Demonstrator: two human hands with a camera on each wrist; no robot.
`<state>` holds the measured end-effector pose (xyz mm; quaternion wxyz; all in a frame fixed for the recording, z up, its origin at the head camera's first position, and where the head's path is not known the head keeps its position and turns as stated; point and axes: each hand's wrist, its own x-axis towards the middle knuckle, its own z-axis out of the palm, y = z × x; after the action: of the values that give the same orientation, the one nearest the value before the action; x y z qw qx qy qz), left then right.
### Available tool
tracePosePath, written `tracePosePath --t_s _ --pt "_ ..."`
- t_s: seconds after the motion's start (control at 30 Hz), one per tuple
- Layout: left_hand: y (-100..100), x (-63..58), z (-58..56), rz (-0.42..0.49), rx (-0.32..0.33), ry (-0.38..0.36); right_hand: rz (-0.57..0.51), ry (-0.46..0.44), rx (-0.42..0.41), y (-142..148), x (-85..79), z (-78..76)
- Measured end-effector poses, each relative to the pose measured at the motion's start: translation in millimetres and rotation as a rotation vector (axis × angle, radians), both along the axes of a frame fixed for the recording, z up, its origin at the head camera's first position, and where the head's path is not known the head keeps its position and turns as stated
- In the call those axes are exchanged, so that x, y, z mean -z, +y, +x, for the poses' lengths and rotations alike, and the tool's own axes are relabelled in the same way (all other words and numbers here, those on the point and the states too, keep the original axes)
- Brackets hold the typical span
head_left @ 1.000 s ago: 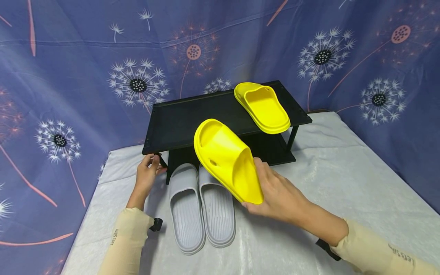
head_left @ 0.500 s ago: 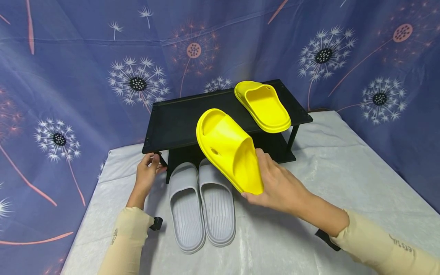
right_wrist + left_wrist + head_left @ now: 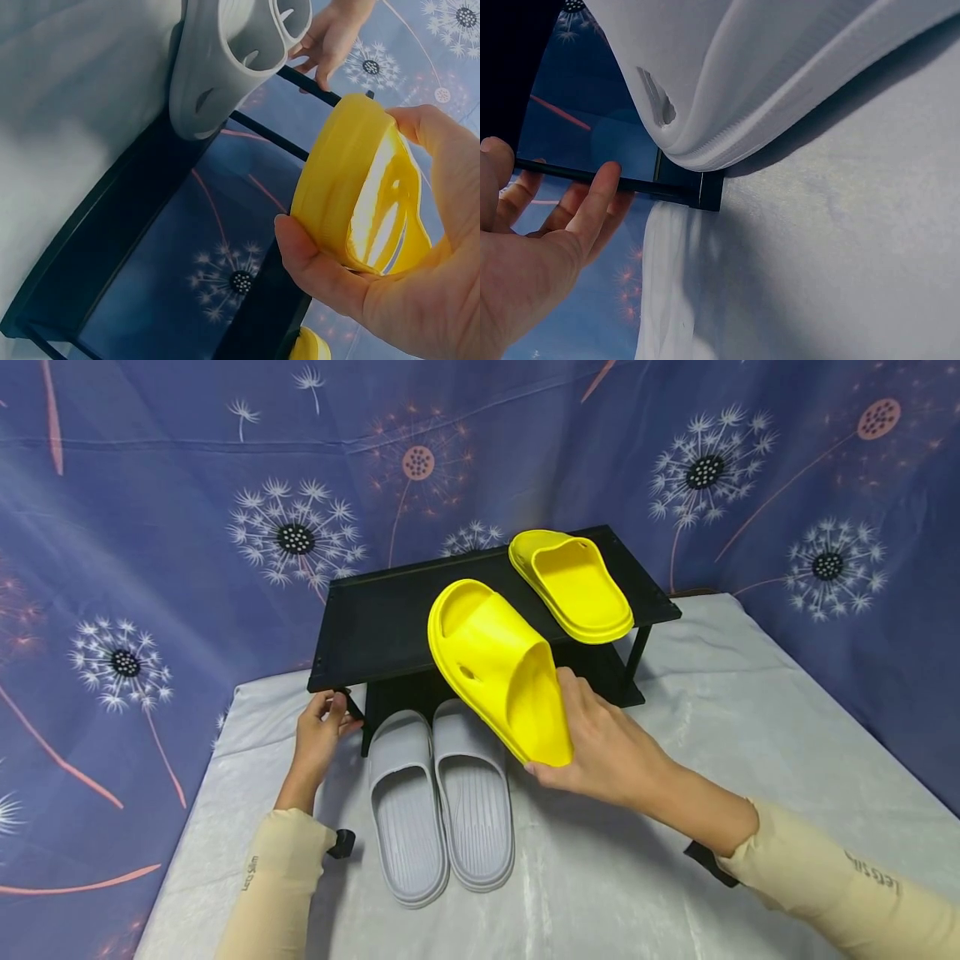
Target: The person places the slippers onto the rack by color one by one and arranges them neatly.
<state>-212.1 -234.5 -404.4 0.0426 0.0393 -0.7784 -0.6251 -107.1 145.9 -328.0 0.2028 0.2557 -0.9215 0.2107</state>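
In the head view, my right hand (image 3: pixel 611 747) grips a yellow slide slipper (image 3: pixel 498 652) by its heel end, thumb on one side and fingers on the other. The slipper is tilted, toe pointing up and left, in front of the black shoe rack (image 3: pixel 397 618). A matching yellow slipper (image 3: pixel 581 593) sits on the right of the top shelf. My left hand (image 3: pixel 318 739) holds the rack's left leg; the left wrist view shows its fingers around the thin black bar (image 3: pixel 585 175). Between my hands, two grey slippers (image 3: pixel 408 835) stand side by side, toes at the lower shelf.
Pale cloth (image 3: pixel 637 877) covers the surface under the rack. A blue curtain (image 3: pixel 187 527) printed with dandelions hangs close behind and at both sides. The rack's lower shelf (image 3: pixel 592 672) shows below the top one.
My right hand has raised the yellow slipper a little, away from me toward the top shelf. The left hand keeps its place on the rack leg; the other slippers stay put.
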Motion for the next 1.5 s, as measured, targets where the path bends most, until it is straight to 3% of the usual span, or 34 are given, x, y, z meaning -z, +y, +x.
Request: tracePosePath --t_s 0.97,1.23,1.5 --pt "-2 2.1 -1.5 -0.001 0.013 0.024 -0.028 -0.107 0.068 -3 -29.9 -26.4" --pt "-1 1.7 -1.2 0.010 0.008 0.042 -0.011 -0.200 0.115 -3 -38.2 -32.7" --pt "-1 2.0 -1.2 0.005 0.006 0.039 -0.021 -0.224 0.118 -4 -46.7 -39.3"
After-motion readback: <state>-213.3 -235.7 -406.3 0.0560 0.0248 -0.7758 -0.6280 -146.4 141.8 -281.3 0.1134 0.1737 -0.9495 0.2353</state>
